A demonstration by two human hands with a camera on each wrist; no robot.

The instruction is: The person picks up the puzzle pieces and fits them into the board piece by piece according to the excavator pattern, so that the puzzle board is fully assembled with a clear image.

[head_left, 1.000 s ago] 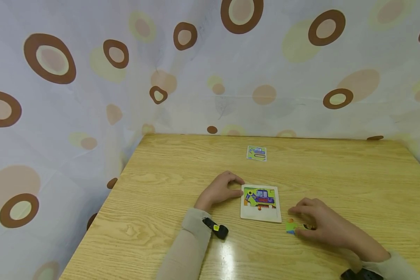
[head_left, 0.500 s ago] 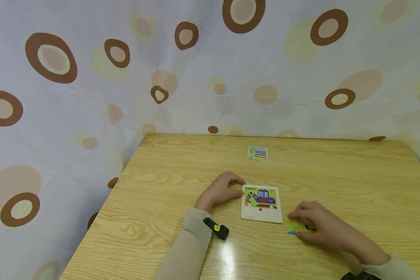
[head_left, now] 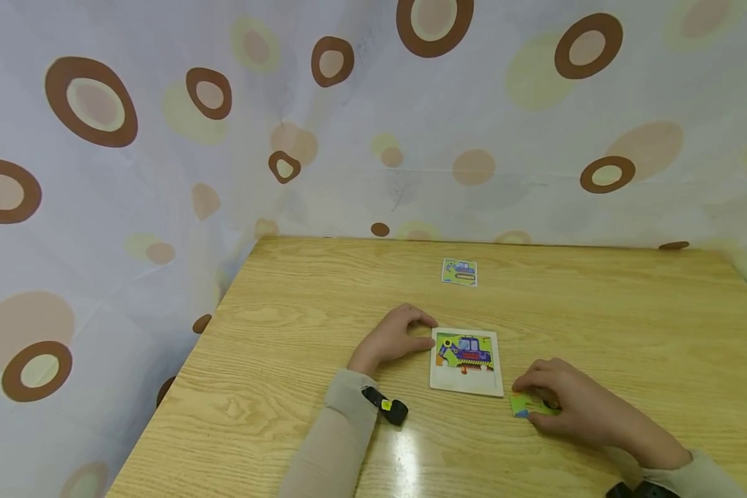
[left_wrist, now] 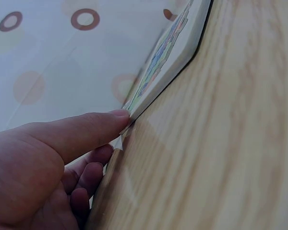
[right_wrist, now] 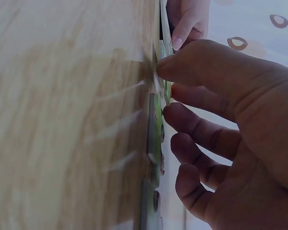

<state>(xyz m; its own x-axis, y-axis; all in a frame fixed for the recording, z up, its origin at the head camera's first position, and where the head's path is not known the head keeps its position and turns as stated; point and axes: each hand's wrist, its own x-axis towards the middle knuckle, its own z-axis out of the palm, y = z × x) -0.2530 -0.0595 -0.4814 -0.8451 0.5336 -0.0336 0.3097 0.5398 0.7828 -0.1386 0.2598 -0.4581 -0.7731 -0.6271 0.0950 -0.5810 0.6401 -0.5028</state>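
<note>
A square white-framed jigsaw tray (head_left: 467,382) lies mid-table, its upper part filled with an excavator picture and its lower part bare white. My left hand (head_left: 393,337) holds it by its left edge and upper left corner; in the left wrist view the thumb (left_wrist: 119,115) lies right on the tray's corner. Just right of the tray, my right hand (head_left: 573,398) pinches a green jigsaw piece with a blue corner (head_left: 521,407) between thumb and fingers. Other jigsaw pieces (right_wrist: 157,129) lie under this hand, mostly hidden by it in the head view.
A small picture card (head_left: 459,272) with the same excavator lies farther back on the wooden table (head_left: 299,297). Behind the table hangs a white curtain (head_left: 361,124) with brown rings. Black straps with cameras (head_left: 386,405) sit on the wrists.
The fingers of my right hand have come down and closed on the green jigsaw piece beside the tray. My left hand stays at the tray's edge.
</note>
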